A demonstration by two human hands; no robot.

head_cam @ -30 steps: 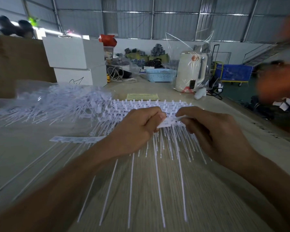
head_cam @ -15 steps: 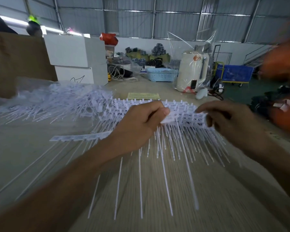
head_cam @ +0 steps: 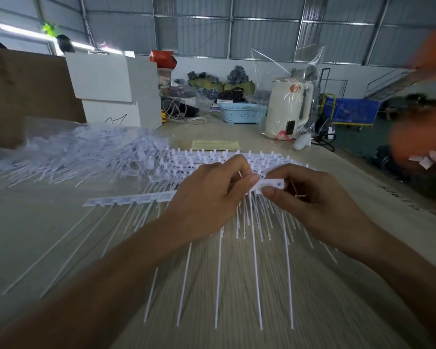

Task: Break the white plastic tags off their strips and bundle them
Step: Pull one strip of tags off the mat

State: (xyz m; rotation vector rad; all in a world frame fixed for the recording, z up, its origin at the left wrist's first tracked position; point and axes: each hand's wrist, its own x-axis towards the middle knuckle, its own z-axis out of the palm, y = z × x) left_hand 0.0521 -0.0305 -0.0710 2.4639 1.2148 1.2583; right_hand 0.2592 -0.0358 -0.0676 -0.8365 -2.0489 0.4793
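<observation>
My left hand (head_cam: 212, 195) grips a strip of white plastic tags (head_cam: 126, 199) that runs out to its left, with long thin tails fanning toward me over the table (head_cam: 48, 235). Right beside it my right hand (head_cam: 310, 197) pinches a single white tag head (head_cam: 272, 184) between thumb and fingers; the two hands almost touch. Behind them lies a stack of more tag strips (head_cam: 212, 159), and a loose heap of tags (head_cam: 73, 152) spreads at the left.
Two white boxes (head_cam: 116, 91) stand at the back left beside a brown cardboard sheet (head_cam: 15, 91). A blue basket (head_cam: 242, 112), a bagged cream kettle (head_cam: 290, 109) and a yellow paper (head_cam: 215, 145) sit at the far end. Blurred orange cloth of another person (head_cam: 420, 137) shows at right.
My right hand came back in from the right to meet the left hand and now pinches a tag head next to the left thumb. The left hand stayed on its strip.
</observation>
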